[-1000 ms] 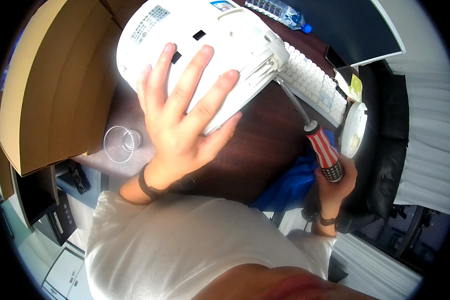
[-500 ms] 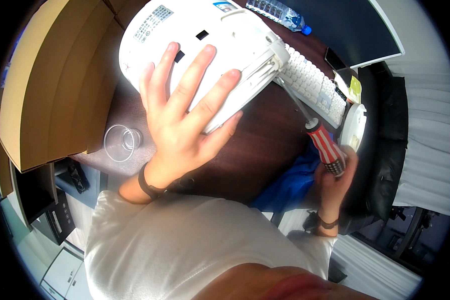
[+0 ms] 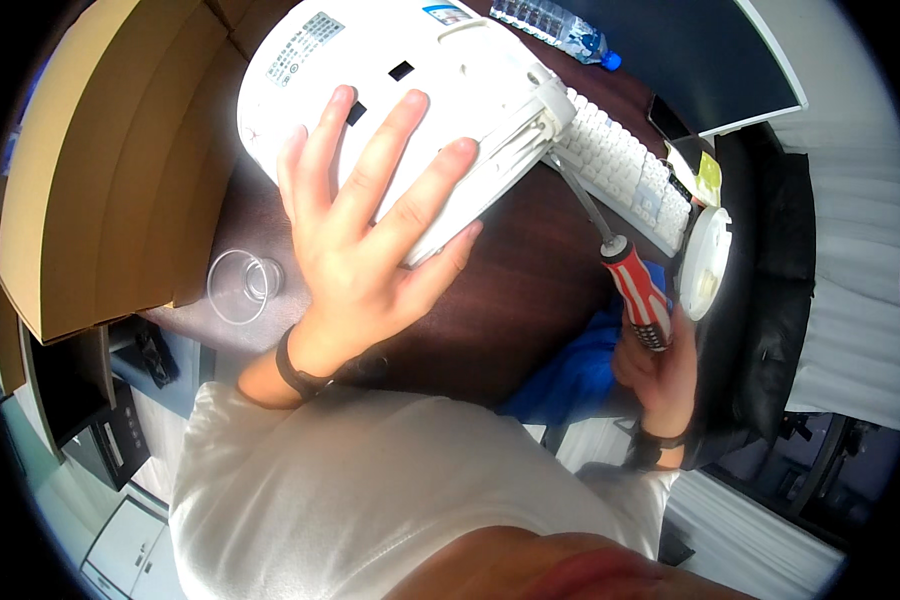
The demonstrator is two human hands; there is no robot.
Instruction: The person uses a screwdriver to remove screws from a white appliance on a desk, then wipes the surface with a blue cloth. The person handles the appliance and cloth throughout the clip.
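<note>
Left hand (image 3: 365, 235) is lying flat, fingers spread, pressing on the white appliance (image 3: 400, 100) that is resting upturned on the dark desk (image 3: 510, 300). Right hand (image 3: 655, 365) is gripping the red striped handle of a screwdriver (image 3: 625, 275), its shaft reaching up to the appliance's slotted edge. White keyboard (image 3: 625, 175) is lying just beside; clear glass (image 3: 245, 285) is sitting left, near a cardboard box (image 3: 100, 170).

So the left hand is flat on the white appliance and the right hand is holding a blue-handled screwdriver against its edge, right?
Not quite. In the head view the screwdriver in the right hand has a red, white-striped handle, not blue. The left hand does lie flat on the white appliance.
</note>
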